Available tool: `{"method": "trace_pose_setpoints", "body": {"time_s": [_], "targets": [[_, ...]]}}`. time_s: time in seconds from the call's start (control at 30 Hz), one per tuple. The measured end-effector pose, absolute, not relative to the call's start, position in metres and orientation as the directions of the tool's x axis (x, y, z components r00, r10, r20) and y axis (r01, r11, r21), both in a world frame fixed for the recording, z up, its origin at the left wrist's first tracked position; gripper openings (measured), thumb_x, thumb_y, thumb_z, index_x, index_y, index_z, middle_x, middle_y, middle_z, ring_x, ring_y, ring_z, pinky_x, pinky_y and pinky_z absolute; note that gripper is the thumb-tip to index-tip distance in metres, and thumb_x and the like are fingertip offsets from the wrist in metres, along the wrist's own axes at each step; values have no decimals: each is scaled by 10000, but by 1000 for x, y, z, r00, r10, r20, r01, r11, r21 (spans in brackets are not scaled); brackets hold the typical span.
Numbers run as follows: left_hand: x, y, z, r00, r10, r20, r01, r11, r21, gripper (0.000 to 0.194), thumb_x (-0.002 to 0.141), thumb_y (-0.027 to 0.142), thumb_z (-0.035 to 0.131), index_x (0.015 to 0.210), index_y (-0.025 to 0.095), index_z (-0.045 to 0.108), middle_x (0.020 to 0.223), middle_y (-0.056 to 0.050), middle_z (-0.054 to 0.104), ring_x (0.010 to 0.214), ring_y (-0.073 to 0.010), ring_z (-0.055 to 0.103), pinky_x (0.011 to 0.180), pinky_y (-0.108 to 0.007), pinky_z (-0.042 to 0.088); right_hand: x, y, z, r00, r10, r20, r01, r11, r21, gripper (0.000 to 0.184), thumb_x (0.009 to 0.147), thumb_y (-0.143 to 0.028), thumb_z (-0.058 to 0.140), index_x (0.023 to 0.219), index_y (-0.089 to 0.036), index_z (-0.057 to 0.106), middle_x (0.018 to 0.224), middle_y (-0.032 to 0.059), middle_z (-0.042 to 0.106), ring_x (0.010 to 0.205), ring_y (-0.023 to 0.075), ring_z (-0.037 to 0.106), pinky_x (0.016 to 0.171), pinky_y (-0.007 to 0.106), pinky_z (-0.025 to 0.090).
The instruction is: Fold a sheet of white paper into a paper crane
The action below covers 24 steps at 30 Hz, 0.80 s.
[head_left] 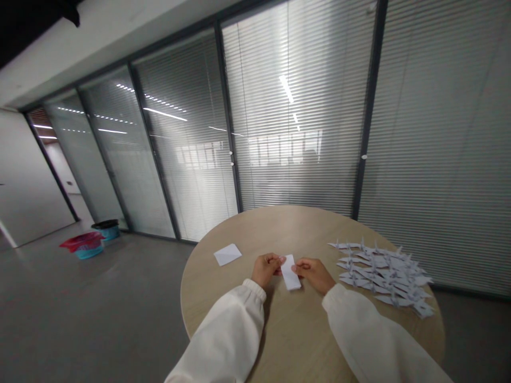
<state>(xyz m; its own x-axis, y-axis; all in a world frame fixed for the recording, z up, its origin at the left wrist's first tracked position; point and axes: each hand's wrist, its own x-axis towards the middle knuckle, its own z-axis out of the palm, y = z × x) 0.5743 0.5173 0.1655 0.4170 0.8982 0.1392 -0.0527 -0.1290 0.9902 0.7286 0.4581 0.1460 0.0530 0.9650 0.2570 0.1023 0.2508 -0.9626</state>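
Observation:
A narrow folded strip of white paper [290, 272] stands lengthwise on the round light-wood table [295, 330], near the table's middle. My left hand [266, 268] pinches its upper left edge with the fingertips. My right hand [313, 275] presses in from the other side, gripping its right edge. Both cuffs are white sleeves. Left of the hands lies a flat white paper sheet [227, 254], touched by neither hand. To the right, a wide heap of white origami cranes [379, 276] spreads towards the table's edge, apart from my right hand.
Behind the table stands a glass partition with closed slatted blinds [299, 133]. On the grey floor to the left are a blue basket with red cloth [83, 246] and a dark-rimmed teal bin [107, 230]. A white wall [27, 181] is at far left.

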Motion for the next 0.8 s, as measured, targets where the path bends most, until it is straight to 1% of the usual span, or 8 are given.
{"method": "trace_pose_setpoints", "body": {"time_s": [0.07, 0.23, 0.3, 0.43, 0.53, 0.63, 0.8], "targets": [[574, 517, 166, 413, 898, 153, -34, -153, 988, 454, 523, 555, 665, 555, 117, 548, 471, 20, 507, 438, -88, 471, 465, -219, 413, 727, 458, 146, 37, 969, 243, 86, 240, -967, 370, 601, -483, 663, 669, -121, 618, 621, 32, 661, 576, 150, 603, 594, 283, 483], [573, 517, 166, 364, 890, 276, 78, -325, 943, 434, 605, 541, 608, 531, 118, 547, 477, 13, 504, 460, -91, 459, 458, -202, 368, 725, 457, 146, -8, 977, 214, 79, 214, -974, 371, 597, -487, 662, 672, -126, 622, 607, 27, 655, 563, 148, 602, 587, 286, 486], [573, 519, 165, 363, 890, 276, 76, -324, 943, 431, 602, 540, 611, 545, 116, 557, 482, 9, 510, 466, -96, 464, 464, -205, 371, 725, 458, 145, -7, 976, 218, 79, 218, -973, 384, 592, -496, 665, 686, -126, 626, 624, 32, 662, 570, 153, 607, 596, 294, 491], [574, 521, 164, 403, 890, 212, 23, -241, 970, 462, 583, 564, 617, 616, 104, 586, 519, -8, 538, 493, -114, 498, 500, -227, 413, 727, 459, 145, 41, 965, 258, 84, 254, -964, 397, 598, -509, 658, 715, -130, 633, 699, 59, 684, 636, 180, 628, 639, 316, 499], [575, 520, 163, 452, 877, 164, 54, -210, 976, 465, 589, 570, 611, 625, 106, 584, 525, -8, 541, 487, -114, 504, 496, -228, 418, 729, 460, 146, 105, 949, 296, 100, 286, -953, 396, 617, -508, 646, 734, -129, 637, 731, 79, 689, 659, 195, 633, 664, 328, 497], [575, 517, 163, 491, 858, 152, 102, -230, 968, 452, 585, 567, 614, 574, 118, 561, 485, 5, 523, 455, -104, 487, 472, -213, 394, 730, 460, 147, 150, 932, 329, 122, 313, -942, 395, 628, -516, 636, 726, -133, 631, 717, 85, 687, 654, 203, 632, 657, 327, 494], [573, 513, 168, 484, 850, 208, 156, -318, 935, 441, 606, 560, 596, 523, 129, 546, 437, 16, 499, 422, -95, 460, 442, -198, 354, 728, 458, 149, 154, 932, 328, 124, 311, -942, 413, 614, -542, 636, 717, -142, 627, 703, 76, 686, 644, 208, 635, 646, 328, 498]]}}
